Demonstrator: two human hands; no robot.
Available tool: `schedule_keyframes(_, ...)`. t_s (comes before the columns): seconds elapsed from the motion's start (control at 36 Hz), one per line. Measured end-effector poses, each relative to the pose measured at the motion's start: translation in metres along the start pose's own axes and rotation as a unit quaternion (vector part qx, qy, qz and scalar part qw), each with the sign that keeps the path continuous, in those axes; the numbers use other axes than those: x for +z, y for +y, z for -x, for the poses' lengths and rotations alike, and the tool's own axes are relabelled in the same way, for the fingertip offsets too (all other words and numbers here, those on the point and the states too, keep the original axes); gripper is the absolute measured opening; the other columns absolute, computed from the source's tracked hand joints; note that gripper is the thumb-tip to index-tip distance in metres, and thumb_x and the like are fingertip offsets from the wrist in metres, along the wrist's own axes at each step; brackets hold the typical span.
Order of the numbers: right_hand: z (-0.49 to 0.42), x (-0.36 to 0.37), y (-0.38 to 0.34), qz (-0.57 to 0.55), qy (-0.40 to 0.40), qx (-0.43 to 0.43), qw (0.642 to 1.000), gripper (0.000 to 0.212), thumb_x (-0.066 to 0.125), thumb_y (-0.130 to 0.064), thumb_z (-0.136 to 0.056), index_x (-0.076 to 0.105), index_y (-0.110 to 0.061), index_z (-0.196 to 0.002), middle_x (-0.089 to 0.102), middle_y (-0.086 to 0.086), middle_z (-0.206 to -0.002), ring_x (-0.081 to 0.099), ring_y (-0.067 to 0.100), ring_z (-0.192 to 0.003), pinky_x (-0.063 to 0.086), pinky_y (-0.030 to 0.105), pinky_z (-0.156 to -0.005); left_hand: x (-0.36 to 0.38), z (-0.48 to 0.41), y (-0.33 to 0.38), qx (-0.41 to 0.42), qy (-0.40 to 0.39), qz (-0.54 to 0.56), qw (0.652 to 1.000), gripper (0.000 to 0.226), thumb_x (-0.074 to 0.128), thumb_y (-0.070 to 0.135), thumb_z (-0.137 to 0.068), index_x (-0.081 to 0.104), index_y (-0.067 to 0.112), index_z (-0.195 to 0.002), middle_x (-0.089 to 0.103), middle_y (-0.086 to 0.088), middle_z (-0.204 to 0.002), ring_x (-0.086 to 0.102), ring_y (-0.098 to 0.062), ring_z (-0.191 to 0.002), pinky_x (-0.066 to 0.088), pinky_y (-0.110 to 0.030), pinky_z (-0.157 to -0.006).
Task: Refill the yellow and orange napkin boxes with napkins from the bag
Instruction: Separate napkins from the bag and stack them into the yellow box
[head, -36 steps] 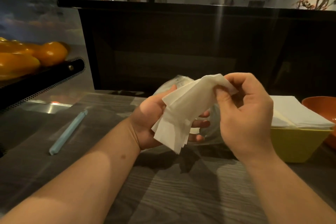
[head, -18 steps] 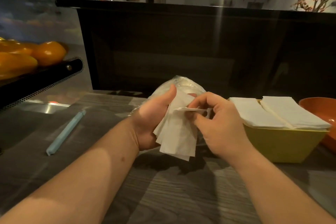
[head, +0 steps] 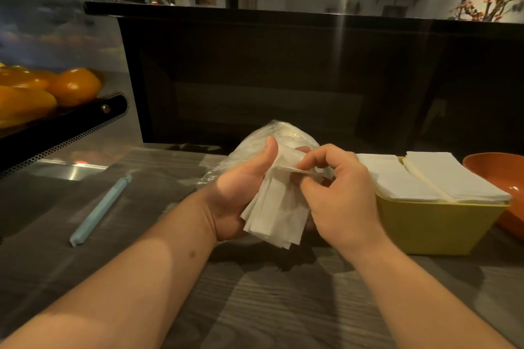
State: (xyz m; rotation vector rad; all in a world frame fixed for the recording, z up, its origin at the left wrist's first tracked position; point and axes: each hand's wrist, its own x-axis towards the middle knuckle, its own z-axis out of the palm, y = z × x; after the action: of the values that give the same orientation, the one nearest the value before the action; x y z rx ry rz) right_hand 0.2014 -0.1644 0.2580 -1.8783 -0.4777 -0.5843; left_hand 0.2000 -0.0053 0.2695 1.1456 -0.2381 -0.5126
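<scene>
Pinching thin white napkins (head: 276, 211), both hands (head: 337, 201), crinkled clear bag (head: 286, 136)

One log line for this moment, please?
left hand: grips napkin stack | right hand: pinches its top edge | yellow box: filled

Pale blue pen (head: 99, 210) lies on grey wood-grain table (head: 255, 306). Orange fruit (head: 42, 88) piled on dark perforated tray (head: 65, 125), far left.

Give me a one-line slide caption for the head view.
Left hand grips a napkin stack while right hand pinches its top edge, clear bag behind, napkin-topped yellow box alongside.
</scene>
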Motion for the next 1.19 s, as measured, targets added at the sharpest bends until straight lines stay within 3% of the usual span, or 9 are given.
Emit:
schedule_keyframes(0.14,-0.001,-0.003,0.0,-0.035,0.003,0.021,0.999,0.029,0.076,-0.012,-0.086,0.062,-0.038,-0.085,0.062,-0.013,-0.11,0.058,0.007,-0.105,0.062,0.041,-0.073,-0.004,0.004,-0.002,0.001,-0.09,-0.017,0.996,0.047,0.069,0.052,-0.079,0.075,0.03,-0.12,0.074,-0.007,-0.115,0.072,-0.024,-0.105,0.059,-0.038,-0.087)
schedule_keyframes(0.22,-0.003,-0.004,0.0,-0.003,-0.01,0.006,1.0,0.029,0.078,-0.021,-0.084,0.06,-0.043,-0.088,0.056,-0.03,-0.1,0.057,0.009,-0.104,0.061,0.046,-0.071,-0.008,0.004,-0.002,-0.003,-0.098,-0.029,0.995,0.053,0.063,0.023,-0.087,0.054,0.025,-0.139,0.072,-0.009,-0.116,0.07,-0.026,-0.106,0.057,-0.043,-0.092)
schedule_keyframes(0.28,-0.003,-0.006,-0.001,0.022,-0.035,-0.006,0.999,0.033,0.076,-0.021,-0.086,0.057,-0.045,-0.098,0.052,-0.034,-0.103,0.054,0.007,-0.106,0.061,0.041,-0.074,-0.008,0.004,-0.001,-0.008,-0.113,-0.044,0.993,0.059,0.055,0.007,-0.089,0.046,0.021,-0.145,0.07,-0.013,-0.117,0.069,-0.03,-0.107,0.057,-0.045,-0.092)
schedule_keyframes(0.39,-0.001,-0.018,-0.009,0.018,-0.12,0.008,0.993,0.051,0.074,-0.022,-0.089,0.045,-0.05,-0.121,0.052,-0.029,-0.112,0.053,-0.007,-0.104,0.052,0.008,-0.066,-0.008,0.006,0.003,-0.048,-0.134,-0.095,0.985,0.065,0.049,-0.003,-0.082,0.045,0.017,-0.143,0.069,-0.019,-0.106,0.07,-0.035,-0.097,0.058,-0.044,-0.083)
schedule_keyframes(0.56,0.01,-0.037,-0.018,-0.006,-0.19,0.058,0.98,0.045,0.07,-0.017,-0.092,0.05,-0.047,-0.119,0.064,-0.018,-0.099,0.064,-0.005,-0.094,0.059,0.016,-0.068,-0.002,0.008,0.0,-0.075,-0.193,-0.155,0.966,0.069,0.044,-0.009,-0.082,0.049,0.026,-0.142,0.066,-0.017,-0.12,0.065,-0.033,-0.112,0.054,-0.042,-0.093)
schedule_keyframes(0.67,0.031,-0.06,-0.018,0.002,-0.125,0.061,0.99,0.038,0.073,-0.012,-0.088,0.06,-0.042,-0.108,0.064,-0.026,-0.099,0.063,-0.005,-0.096,0.057,0.015,-0.075,0.002,-0.002,-0.009,-0.034,-0.119,-0.2,0.972,0.071,0.061,-0.004,-0.08,0.053,0.029,-0.143,0.061,-0.012,-0.135,0.06,-0.034,-0.123,0.052,-0.043,-0.099)
schedule_keyframes(0.78,0.056,-0.084,-0.008,0.009,-0.033,0.103,0.994,0.031,0.073,-0.009,-0.087,0.064,-0.036,-0.1,0.064,-0.028,-0.095,0.061,-0.007,-0.095,0.053,0.01,-0.071,0.019,-0.011,-0.026,0.038,-0.025,-0.248,0.968,0.043,0.073,0.004,-0.08,0.067,0.015,-0.122,0.072,-0.011,-0.116,0.069,-0.027,-0.11,0.056,-0.037,-0.092)
schedule_keyframes(0.94,0.083,-0.106,0.012,-0.005,0.014,0.224,0.974,0.034,0.074,0.001,-0.083,0.067,-0.031,-0.096,0.07,-0.013,-0.087,0.067,0.003,-0.085,0.062,0.03,-0.074,0.05,-0.014,-0.053,0.118,0.024,-0.269,0.955,0.026,0.073,-0.002,-0.087,0.07,0.011,-0.109,0.073,-0.014,-0.107,0.071,-0.027,-0.099,0.061,-0.039,-0.086)
schedule_keyframes(1.19,0.087,-0.097,0.012,-0.075,0.009,0.268,0.961,0.047,0.065,0.01,-0.083,0.059,-0.03,-0.107,0.066,0.004,-0.102,0.068,0.023,-0.093,0.062,0.045,-0.074,0.06,-0.016,-0.072,0.087,-0.026,-0.227,0.97,0.068,0.067,-0.007,-0.069,0.057,0.024,-0.129,0.063,-0.019,-0.124,0.066,-0.034,-0.109,0.055,-0.052,-0.093)
